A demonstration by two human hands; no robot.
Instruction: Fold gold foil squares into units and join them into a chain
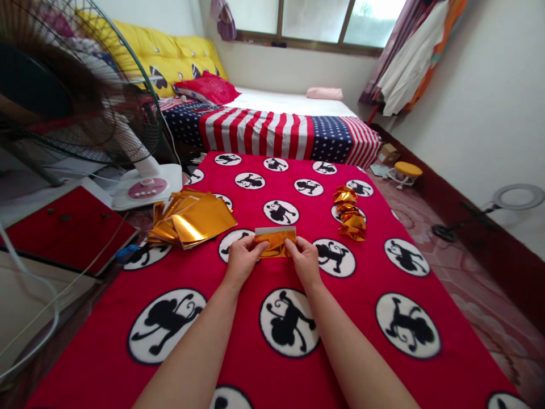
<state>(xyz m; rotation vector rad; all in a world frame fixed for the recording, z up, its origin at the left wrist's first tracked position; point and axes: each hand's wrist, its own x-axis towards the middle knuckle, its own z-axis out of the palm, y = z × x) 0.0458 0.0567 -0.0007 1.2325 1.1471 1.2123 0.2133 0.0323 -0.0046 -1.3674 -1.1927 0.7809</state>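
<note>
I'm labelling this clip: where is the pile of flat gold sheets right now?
In the head view, the flat gold sheets lie overlapping on the red cloth, left of the left hand, near the fan's white base.

bright window (pixel 313 20), glinting gold sheets (pixel 204 218)

Watching remotely, I see a glossy gold sheet (pixel 276 244) and red cloth (pixel 276 273) printed with black monkeys (pixel 283 331) in white circles (pixel 181 332).
</note>
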